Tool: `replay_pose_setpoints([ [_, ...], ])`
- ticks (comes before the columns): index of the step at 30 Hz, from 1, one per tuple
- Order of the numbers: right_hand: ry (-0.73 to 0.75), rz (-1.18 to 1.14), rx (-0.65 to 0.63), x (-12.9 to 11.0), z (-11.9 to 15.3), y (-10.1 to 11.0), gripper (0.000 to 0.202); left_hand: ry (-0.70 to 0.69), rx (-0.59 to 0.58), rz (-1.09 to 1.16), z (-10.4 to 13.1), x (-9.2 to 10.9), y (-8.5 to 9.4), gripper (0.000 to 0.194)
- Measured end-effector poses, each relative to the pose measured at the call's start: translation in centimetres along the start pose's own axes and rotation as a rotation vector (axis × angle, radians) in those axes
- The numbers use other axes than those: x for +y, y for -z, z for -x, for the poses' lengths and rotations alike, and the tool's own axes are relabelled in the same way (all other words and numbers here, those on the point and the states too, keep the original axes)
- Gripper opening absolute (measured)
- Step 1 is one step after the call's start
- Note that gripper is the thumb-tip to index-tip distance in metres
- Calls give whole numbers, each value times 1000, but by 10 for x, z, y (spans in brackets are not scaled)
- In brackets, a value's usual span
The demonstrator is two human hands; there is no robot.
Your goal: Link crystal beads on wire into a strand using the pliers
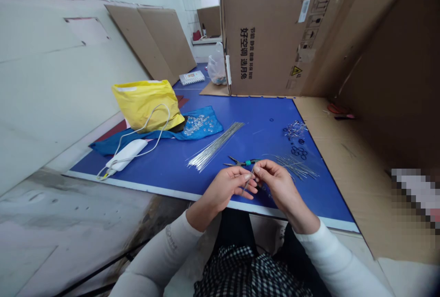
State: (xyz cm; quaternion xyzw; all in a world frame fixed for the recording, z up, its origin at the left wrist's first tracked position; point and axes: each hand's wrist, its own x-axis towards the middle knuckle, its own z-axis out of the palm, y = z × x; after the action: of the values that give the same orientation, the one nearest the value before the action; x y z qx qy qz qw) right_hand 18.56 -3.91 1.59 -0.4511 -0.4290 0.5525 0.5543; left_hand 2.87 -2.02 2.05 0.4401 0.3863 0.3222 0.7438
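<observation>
Close together over the table's near edge, my left hand (231, 184) and my right hand (277, 181) both pinch a thin metal wire (246, 184). Thumb and fingertips meet on it in each hand; its far end is partly hidden by the fingers. Just beyond them lie pliers (236, 162) with dark jaws and a green-and-black handle, partly covered by my right hand. A loose group of thin wires (299, 167) rests right of my right hand. Farther off to the left is a larger bundle of straight silvery wires (216, 146).
Black rings (299, 152) and a pile of small shiny pieces (295, 129) lie at the right of the blue table (254, 109). Clear small pieces (199, 124) sit on blue plastic. A yellow bag (147, 104) and white corded device (127, 155) are left. A large cardboard box (275, 45) stands behind.
</observation>
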Motion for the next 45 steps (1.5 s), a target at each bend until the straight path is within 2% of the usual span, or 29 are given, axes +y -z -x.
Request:
replay_pose_setpoints([
  [17, 35, 42, 82, 7, -1, 1, 28, -58, 97, 3, 1, -3, -6, 32],
  [28, 132, 213, 110, 15, -1, 7, 28, -72, 118, 19, 1, -6, -8, 27],
  [38, 48, 89, 67, 10, -2, -1, 27, -62, 106, 31, 1, -5, -7, 26],
  [45, 49, 63, 71, 9, -2, -3, 25, -63, 96, 40, 2, -6, -6, 26],
])
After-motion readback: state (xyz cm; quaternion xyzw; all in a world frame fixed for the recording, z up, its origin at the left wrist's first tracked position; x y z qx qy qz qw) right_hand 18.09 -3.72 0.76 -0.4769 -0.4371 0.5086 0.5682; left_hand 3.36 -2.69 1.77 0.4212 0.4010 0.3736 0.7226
